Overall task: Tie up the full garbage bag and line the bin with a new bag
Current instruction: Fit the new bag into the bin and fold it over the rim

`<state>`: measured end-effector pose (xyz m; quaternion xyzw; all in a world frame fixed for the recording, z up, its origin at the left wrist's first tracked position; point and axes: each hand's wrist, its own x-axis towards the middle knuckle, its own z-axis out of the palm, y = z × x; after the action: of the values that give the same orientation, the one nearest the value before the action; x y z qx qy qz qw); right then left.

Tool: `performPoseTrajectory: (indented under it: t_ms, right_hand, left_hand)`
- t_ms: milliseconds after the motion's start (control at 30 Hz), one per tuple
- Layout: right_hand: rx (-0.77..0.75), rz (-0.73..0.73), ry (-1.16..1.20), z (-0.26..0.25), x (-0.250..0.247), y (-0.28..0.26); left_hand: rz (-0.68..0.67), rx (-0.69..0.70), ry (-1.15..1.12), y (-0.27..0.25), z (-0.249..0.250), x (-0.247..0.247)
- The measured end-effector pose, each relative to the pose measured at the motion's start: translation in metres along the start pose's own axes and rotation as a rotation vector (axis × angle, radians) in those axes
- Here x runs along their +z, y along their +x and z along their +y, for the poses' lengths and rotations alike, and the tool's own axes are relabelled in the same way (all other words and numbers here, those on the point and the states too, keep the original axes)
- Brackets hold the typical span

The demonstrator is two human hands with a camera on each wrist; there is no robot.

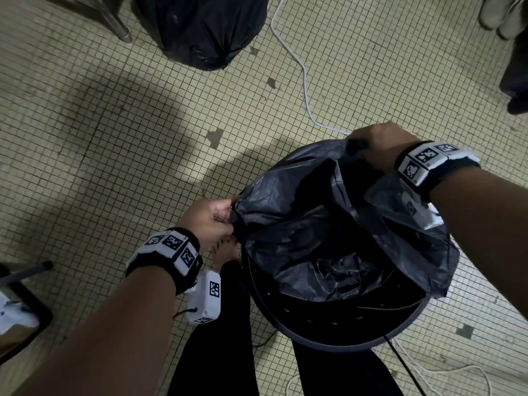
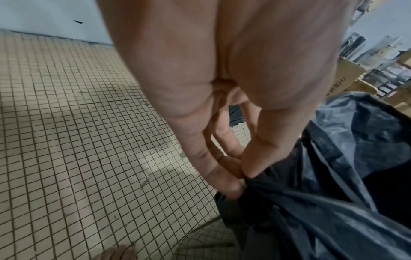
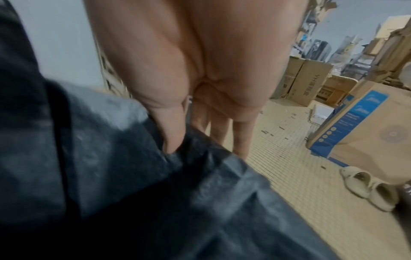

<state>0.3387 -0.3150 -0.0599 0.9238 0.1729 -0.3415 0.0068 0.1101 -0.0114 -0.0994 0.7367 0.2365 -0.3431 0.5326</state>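
Observation:
A round dark bin (image 1: 337, 342) stands on the tiled floor at the lower right of the head view. A new black bag (image 1: 308, 238) hangs open over its mouth. My left hand (image 1: 220, 217) pinches the bag's left edge between thumb and fingers; the left wrist view shows that hand (image 2: 241, 173) on the bag (image 2: 311, 211). My right hand (image 1: 371, 144) grips the bag's far edge. In the right wrist view its thumb and fingers (image 3: 175, 140) close on the plastic (image 3: 133, 193). The full, tied black bag (image 1: 203, 27) sits on the floor at the top.
A white cable (image 1: 304, 75) runs across the floor between the full bag and the bin. Metal chair legs (image 1: 114, 21) stand at the top left. Pale slippers (image 3: 369, 188) and cardboard boxes (image 3: 367, 126) lie to the right. My legs (image 1: 223, 338) are beside the bin.

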Motion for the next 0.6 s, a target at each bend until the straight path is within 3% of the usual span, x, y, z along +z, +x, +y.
performPoseTrajectory:
  t_ms: [167,333,433,600]
  right_hand:
    - [-0.279,0.062,0.480,-0.058,0.005,-0.050]
    - [-0.361,0.065,0.256,-0.081,0.036,-0.075]
    - [-0.294,0.062,0.302,-0.081,0.059,-0.088]
    - [-0.283,-0.085,0.309,-0.077,0.091,-0.111]
  left_hand:
    - [-0.007,-0.086,-0.215,0.000,-0.002,0.001]
    - [0.076,-0.176,-0.353,-0.003,0.008,0.005]
    - [0.083,-0.157,-0.347,-0.008,0.012,0.011]
    - [0.015,-0.094,-0.207,-0.014,0.002,0.010]
